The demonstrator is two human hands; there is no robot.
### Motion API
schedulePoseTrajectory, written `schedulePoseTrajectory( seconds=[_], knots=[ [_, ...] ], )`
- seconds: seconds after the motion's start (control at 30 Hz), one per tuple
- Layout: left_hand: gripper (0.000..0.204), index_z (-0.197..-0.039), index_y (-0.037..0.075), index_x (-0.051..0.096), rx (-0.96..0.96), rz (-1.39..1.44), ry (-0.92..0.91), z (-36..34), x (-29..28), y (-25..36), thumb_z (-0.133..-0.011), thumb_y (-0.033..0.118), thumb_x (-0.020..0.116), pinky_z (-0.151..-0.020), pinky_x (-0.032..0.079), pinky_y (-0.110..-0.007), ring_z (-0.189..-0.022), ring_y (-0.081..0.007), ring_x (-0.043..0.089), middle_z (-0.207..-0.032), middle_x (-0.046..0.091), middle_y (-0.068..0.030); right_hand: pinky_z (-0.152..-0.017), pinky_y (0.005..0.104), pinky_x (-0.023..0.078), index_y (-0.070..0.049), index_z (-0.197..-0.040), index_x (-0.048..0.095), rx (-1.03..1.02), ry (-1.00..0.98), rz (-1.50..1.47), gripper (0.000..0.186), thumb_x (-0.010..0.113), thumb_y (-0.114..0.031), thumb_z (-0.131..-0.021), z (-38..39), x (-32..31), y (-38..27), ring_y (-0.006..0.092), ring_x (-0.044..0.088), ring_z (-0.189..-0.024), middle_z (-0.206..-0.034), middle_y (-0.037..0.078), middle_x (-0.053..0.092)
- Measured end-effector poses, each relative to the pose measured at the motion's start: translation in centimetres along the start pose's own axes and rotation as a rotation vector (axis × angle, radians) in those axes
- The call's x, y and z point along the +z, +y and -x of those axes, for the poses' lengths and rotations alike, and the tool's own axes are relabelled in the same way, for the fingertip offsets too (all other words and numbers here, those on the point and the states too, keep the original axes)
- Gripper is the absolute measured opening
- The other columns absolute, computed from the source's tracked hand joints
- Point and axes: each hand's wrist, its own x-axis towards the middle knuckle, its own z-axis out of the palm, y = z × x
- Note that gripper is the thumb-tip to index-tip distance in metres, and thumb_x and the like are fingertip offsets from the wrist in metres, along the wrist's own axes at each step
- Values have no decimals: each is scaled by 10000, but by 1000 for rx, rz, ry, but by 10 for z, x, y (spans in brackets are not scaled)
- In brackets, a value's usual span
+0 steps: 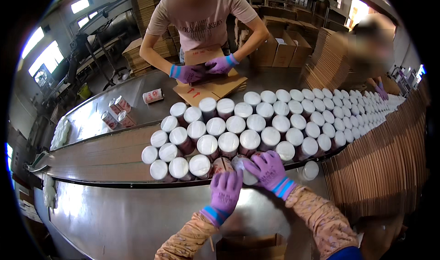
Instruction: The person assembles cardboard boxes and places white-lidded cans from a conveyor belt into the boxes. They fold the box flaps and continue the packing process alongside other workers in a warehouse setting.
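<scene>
Rows of cylindrical cans [207, 145] with white lids stand packed upright on the conveyor belt in front of me. At their near edge, my left hand [225, 193], in a purple glove with blue cuff stripes, has its fingers closed against a reddish-white can [222, 165]. My right hand [269, 172], gloved the same way, curls its fingers over a pale-topped can [249, 176] just beside it. This can looks tilted toward me, and both hands partly hide it. Patterned sleeves cover both my forearms.
Right of my hands, one can [310, 170] stands by the belt's edge, near stacked flat cardboard [376, 161]. An open carton [250, 248] sits below. Across the belt, a gloved person handles a carton [208, 88]; several cans [123, 118] stand at left, and another person works far right.
</scene>
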Motion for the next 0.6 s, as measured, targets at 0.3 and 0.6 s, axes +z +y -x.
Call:
schedulePoseTrajectory(
  seconds=[0.3, 0.6],
  knots=[
    [752, -1305, 88, 357, -290, 500, -714, 80, -98, 53, -678, 352, 676, -863, 403, -483, -1009, -371, 484, -1144, 475, -195, -751, 355, 365, -126, -1163, 470, 14, -521, -336, 724, 669, -535, -600, 79, -93, -98, 184, 510, -817, -869, 21, 498],
    [424, -1240, 35, 473, -25, 994, -1728, 57, -15, 52, -921, 298, 377, -926, 385, -299, -1060, -207, 525, -1190, 545, -137, -847, 370, 425, -64, -1239, 456, 15, -1561, -1087, 632, 541, -507, -797, 74, -40, -104, 247, 566, -972, -1074, 148, 595]
  ],
)
